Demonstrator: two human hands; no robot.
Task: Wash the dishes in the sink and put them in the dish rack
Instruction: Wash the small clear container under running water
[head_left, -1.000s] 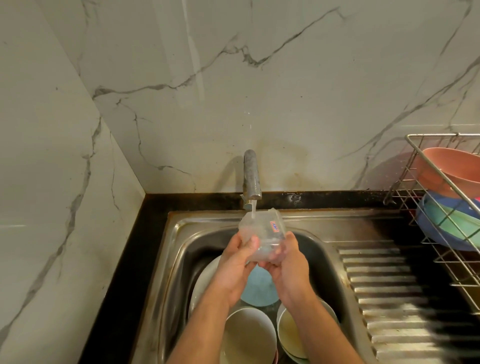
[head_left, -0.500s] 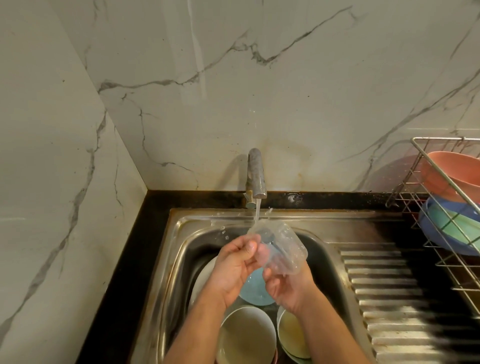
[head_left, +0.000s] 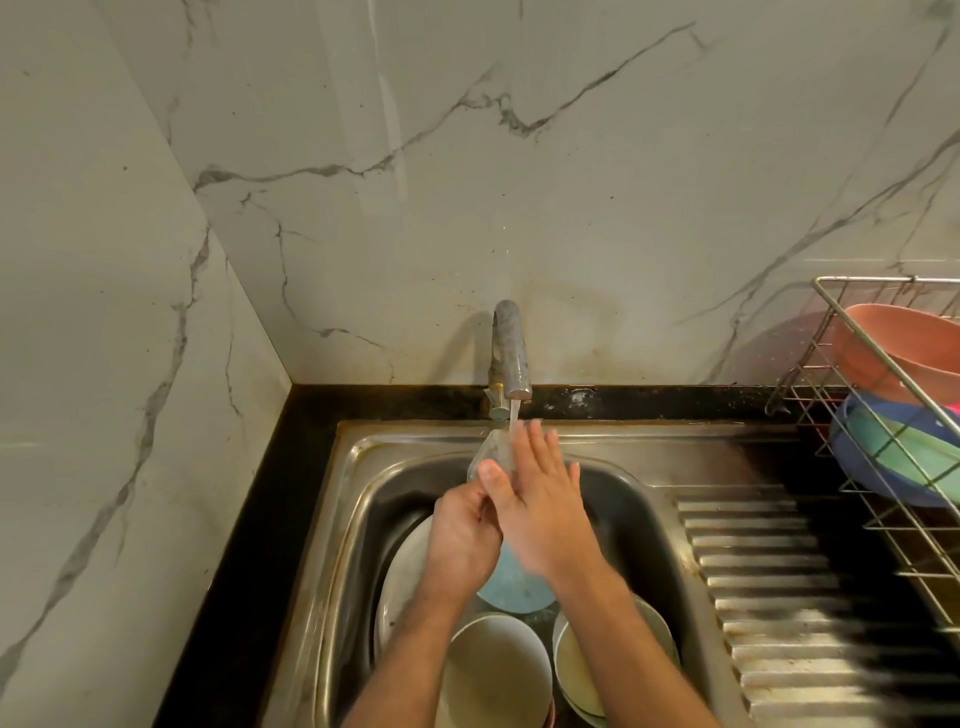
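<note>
- Head view: a clear plastic cup (head_left: 488, 453) is held under the running tap (head_left: 510, 358), over the far part of the steel sink (head_left: 363, 483).
- The left hand (head_left: 460, 540) grips the cup's near end, its fingers curled round it and the thumb lying up its side.
- The right hand (head_left: 540, 499) lies flat over the cup with straight, spread fingers, grasping nothing; it covers most of the cup, so I cannot tell which way the mouth faces.
- The water stream (head_left: 513, 421) falls right at the right fingertips, where they meet the cup.
- Still waiting in the basin: a large white plate (head_left: 402, 582) on the left, a blue plate (head_left: 511, 592) beneath the hands, a white bowl (head_left: 498, 670) nearest, and another bowl (head_left: 576, 670) to its right.
- The wire dish rack (head_left: 883, 364) stands well apart at far right, beyond the ribbed drainboard (head_left: 769, 597), already holding a pink bowl (head_left: 893, 348) and blue-green dishes (head_left: 893, 452).
- To do this rinse well, I judge: keep the left grip firm, since wet thin plastic is slippery and squashes easily; turn the cup so water reaches inside and out while the flat palm rubs; tip it out over the basin before carrying it right to the rack.
</note>
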